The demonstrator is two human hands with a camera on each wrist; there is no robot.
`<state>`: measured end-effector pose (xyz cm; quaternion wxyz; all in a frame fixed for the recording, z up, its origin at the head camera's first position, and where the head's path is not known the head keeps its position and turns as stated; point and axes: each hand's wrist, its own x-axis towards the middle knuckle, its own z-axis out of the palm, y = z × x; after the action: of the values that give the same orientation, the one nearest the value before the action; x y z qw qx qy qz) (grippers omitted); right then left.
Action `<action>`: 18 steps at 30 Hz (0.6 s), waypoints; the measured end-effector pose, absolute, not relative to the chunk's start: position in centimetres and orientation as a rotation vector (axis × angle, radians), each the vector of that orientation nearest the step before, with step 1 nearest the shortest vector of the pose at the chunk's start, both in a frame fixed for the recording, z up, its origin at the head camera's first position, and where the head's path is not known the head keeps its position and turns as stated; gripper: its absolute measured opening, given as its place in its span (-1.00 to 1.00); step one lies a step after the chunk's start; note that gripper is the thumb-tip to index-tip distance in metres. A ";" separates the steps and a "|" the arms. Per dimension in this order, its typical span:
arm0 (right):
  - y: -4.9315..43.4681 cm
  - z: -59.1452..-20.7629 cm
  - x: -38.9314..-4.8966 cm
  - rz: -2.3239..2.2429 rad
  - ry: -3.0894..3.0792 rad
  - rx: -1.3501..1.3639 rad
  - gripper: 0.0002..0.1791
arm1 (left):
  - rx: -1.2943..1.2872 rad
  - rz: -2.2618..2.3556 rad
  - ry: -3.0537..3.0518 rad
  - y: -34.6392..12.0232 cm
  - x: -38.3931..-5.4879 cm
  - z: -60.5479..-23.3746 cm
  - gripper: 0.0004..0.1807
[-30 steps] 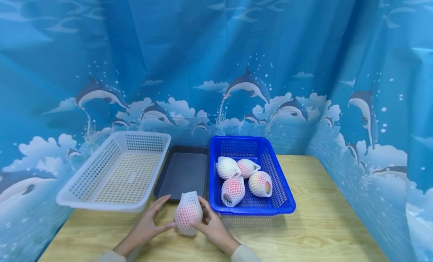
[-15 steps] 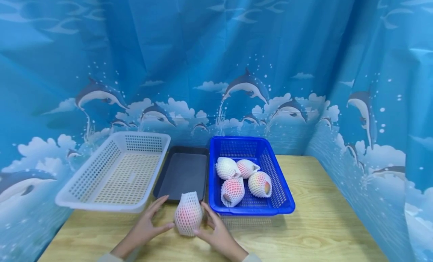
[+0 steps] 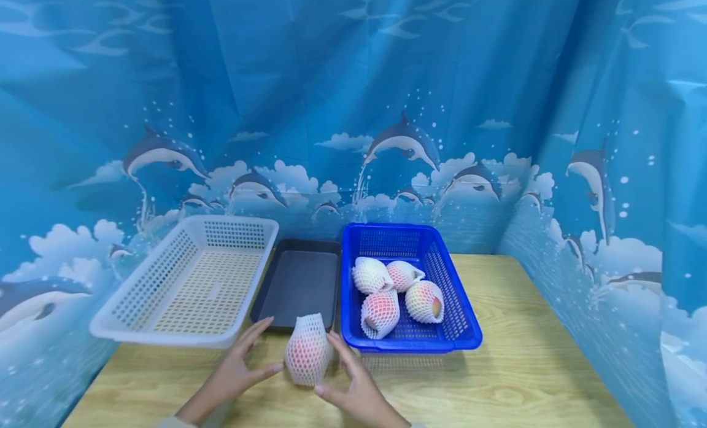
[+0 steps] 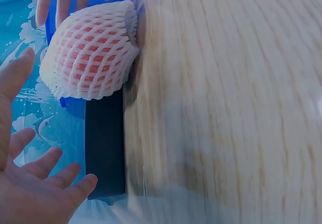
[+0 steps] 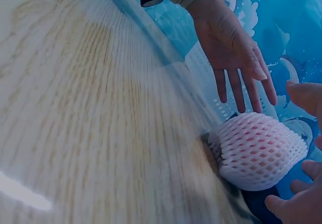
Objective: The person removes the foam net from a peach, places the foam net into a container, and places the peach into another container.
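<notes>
A reddish round fruit in a white foam net sleeve [image 3: 307, 351] stands upright on the wooden table, the sleeve's narrow end up. To its left is my left hand [image 3: 234, 369], fingers spread and thumb toward the fruit, with a gap between. My right hand [image 3: 359, 388] is at the fruit's right side, fingers extended, thumb tip close to the sleeve's lower edge. In the left wrist view the netted fruit [image 4: 93, 53] lies beyond my spread left fingers [image 4: 55, 171]. The right wrist view shows the netted fruit [image 5: 259, 151] between both relaxed hands.
Right behind the fruit lies a dark shallow tray [image 3: 301, 284]. A white perforated basket [image 3: 185, 287] stands at left. At right, a blue basket [image 3: 411, 342] holds several netted fruits [image 3: 381, 311]. A dolphin-print curtain [image 3: 353, 108] encloses the wooden table [image 3: 525, 366].
My right hand has loosened from the netted fruit and drawn slightly right and toward me. The left hand has shifted a little left. The fruit stays in about the same place.
</notes>
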<state>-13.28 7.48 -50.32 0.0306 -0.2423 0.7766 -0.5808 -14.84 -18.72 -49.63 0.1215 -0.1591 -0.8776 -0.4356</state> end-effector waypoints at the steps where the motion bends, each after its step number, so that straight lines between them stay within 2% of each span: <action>1: 7.5 -50.2 -13.2 -1.798 2.387 -0.750 -0.12 | -0.466 -1.267 -2.557 -18.7 -14.8 -49.6 -0.07; 18: 8.7 -49.6 -12.7 -1.853 2.325 -0.654 -0.12 | -0.434 -1.284 -2.569 -19.7 -14.4 -49.0 -0.06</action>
<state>-12.72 8.69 -49.60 0.0489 -0.2146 0.7628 -0.6080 -14.36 -19.74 -49.00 0.1184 -0.1485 -0.8782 -0.4391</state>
